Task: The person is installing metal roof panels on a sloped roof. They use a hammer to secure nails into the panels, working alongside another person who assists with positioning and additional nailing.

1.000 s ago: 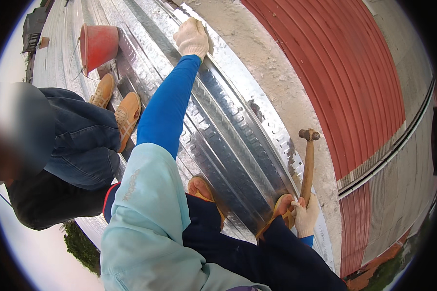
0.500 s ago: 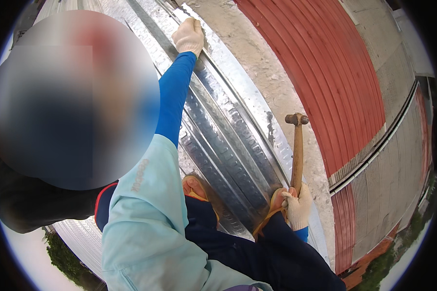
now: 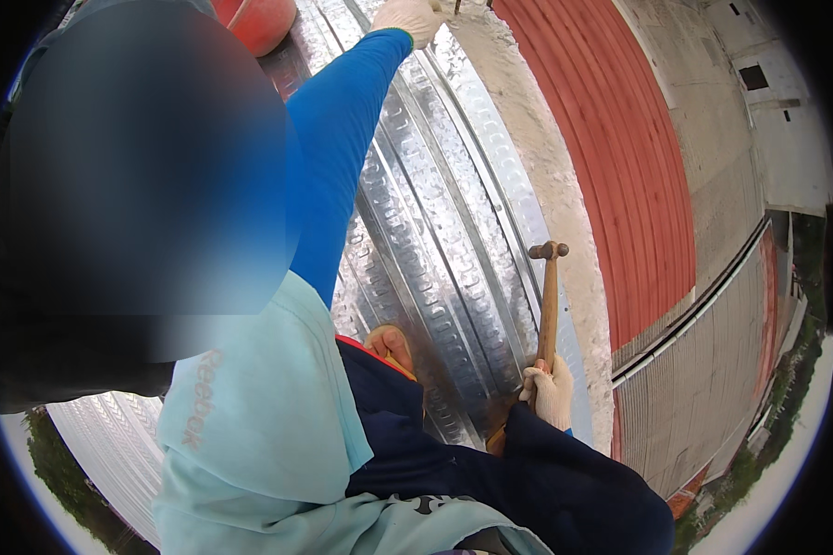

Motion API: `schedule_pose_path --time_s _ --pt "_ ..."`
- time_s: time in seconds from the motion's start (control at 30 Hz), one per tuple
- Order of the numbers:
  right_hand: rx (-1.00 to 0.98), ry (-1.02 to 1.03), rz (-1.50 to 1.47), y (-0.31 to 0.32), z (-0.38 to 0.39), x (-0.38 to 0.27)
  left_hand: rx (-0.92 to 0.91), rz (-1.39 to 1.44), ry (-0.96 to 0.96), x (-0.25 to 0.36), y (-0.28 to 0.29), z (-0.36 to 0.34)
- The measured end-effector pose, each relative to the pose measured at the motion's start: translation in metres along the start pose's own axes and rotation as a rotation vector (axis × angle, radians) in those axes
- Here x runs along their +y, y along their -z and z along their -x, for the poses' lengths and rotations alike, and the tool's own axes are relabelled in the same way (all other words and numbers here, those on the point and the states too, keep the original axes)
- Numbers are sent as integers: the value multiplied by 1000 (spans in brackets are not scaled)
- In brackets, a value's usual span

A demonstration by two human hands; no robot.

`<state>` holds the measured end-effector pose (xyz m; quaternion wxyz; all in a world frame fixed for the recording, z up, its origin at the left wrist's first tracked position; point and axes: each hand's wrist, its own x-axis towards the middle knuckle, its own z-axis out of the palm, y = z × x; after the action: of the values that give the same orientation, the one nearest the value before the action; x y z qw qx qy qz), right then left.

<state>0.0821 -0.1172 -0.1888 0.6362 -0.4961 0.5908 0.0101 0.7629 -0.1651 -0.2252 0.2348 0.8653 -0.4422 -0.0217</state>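
Observation:
My left hand, in a cream knit glove with a blue sleeve below it, reaches to the top of the galvanized ribbed sheets, beside their outer edge; its fingers are curled, and what they hold is unclear. At the lower right, my gloved right hand grips the wooden handle of a ball-peen hammer, head upward, over the sheet's edge. My bare foot in a sandal shows on the metal between my forearms.
A red bucket is at the top left. A co-worker is close on my left, mostly blurred. A rough concrete ledge borders the sheets; beyond it lie red corrugated roofing and grey roofs.
My left hand has moved up and right, toward the sheet's far end. My right hand still grips the hammer. The co-worker's blurred shape now fills more of the upper left.

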Motion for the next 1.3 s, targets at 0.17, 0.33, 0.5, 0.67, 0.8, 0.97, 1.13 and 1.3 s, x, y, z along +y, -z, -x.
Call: schedule_pose_path --time_s 0.17,0.33,0.5,0.67,0.8,0.97,1.13,1.3 --pt "41 6 48 1 0 -2 251 227 391 -5 -41 20" --pt "143 23 223 3 10 -18 -68 37 281 1 -66 33" --pt "188 95 377 5 26 -40 -50 124 324 27 -89 48" --pt "62 169 159 -82 11 -137 145 95 217 -19 -90 55" --pt "174 262 452 -60 -3 -123 -3 316 213 19 -70 84" --pt "-74 133 246 -87 -33 -137 257 189 200 -32 -26 95" --pt "-54 11 62 -72 -63 -125 7 350 199 14 4 96" --pt "-90 19 17 -59 -93 -147 -99 175 120 -7 -1 111"
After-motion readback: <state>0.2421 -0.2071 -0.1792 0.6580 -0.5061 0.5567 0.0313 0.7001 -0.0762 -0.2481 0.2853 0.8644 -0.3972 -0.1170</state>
